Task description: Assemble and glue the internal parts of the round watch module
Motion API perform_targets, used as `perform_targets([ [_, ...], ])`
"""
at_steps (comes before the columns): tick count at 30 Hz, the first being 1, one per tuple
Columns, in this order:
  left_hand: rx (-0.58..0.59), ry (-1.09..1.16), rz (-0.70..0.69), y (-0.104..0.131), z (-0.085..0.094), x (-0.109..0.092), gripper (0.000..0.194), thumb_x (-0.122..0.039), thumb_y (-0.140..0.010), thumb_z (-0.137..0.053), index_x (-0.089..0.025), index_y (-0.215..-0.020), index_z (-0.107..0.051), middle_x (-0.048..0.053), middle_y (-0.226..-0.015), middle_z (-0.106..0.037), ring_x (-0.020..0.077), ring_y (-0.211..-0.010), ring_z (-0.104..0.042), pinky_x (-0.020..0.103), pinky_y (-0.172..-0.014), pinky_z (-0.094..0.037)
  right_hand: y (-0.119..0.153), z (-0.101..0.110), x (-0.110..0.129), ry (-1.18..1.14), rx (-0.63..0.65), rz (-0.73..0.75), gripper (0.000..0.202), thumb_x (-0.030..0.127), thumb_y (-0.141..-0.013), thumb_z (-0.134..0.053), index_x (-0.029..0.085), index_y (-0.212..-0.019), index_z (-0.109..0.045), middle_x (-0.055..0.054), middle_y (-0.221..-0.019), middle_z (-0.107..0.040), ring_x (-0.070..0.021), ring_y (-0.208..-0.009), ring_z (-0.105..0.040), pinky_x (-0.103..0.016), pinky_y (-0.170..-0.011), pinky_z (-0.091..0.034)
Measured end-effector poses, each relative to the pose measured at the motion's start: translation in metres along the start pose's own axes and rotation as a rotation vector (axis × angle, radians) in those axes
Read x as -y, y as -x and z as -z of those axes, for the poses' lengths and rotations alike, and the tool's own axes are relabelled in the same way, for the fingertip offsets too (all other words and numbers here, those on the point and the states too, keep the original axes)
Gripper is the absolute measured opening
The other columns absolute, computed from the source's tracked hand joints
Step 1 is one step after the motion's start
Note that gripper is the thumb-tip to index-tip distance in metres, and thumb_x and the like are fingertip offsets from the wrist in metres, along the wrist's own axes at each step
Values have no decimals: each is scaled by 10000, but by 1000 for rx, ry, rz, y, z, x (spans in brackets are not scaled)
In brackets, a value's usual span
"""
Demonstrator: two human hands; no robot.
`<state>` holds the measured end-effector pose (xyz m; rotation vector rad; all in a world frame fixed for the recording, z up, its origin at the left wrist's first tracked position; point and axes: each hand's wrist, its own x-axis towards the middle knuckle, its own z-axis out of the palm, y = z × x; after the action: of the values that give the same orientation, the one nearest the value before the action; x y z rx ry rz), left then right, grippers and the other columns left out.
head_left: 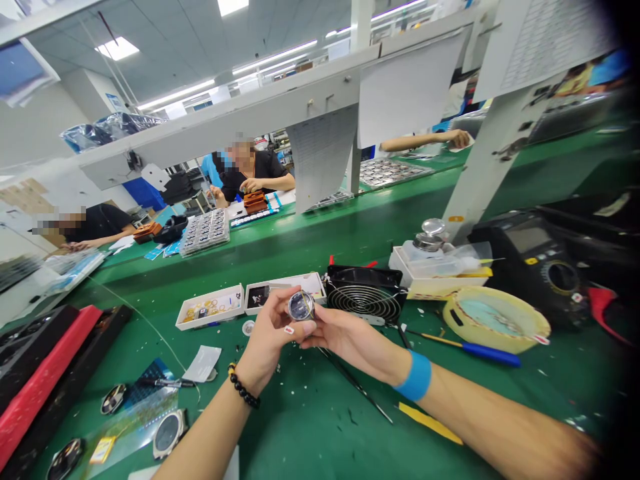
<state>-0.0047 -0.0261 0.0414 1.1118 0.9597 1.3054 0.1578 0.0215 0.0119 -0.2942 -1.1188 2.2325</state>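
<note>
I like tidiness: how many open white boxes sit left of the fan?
2: left box; right box beside the fan, partly behind the left hand. More may be hidden.

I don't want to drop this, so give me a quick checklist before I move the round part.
1. Left hand on the round part: ok, gripping its rim.
2. Right hand steadying it: ok, at its right side.
3. Green bench below free of debris: not ok, small scraps lie about.
4. Blue-handled tool clear of both hands: ok, lying off to the right.
5. Fan stopped: cannot tell.
</note>
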Motion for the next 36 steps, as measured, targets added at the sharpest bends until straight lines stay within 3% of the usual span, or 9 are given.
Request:
perform_targets([
  [25, 21, -27, -18, 1, -1, -1, 656, -291, -671, -912, -187, -1227, -580, 59, -1054, -622, 153, -907, -563, 226, -803, -443, 3, 0, 2, -51, 16, 5, 369, 463, -899, -720, 163, -1113, -746, -125, -1172, -689, -220, -1006, -632, -328, -896, -514],
  [32, 51, -1, -15, 2, -3, -4, 639, -268, -670, -913, -186, -1207, -576, 52, -1064, -617, 138, -914, -554, 211, -814, -448, 3, 1, 1, -27, 19, 36, 359, 462, -873, -758, 147, -1047, -763, -114, -1055, -706, -200, -909, -626, -327, -876, -513],
  [36, 40, 1, -8, 3, -3, -4, 653, -273, -677, -909, -186, -1228, -568, 54, -1060, -614, 145, -920, -554, 217, -815, -449, 3, 2, 0, -27, 22, 31, 360, 461, -885, -746, 156, -1075, -754, -118, -1096, -692, -207, -948, -622, -331, -876, -513],
])
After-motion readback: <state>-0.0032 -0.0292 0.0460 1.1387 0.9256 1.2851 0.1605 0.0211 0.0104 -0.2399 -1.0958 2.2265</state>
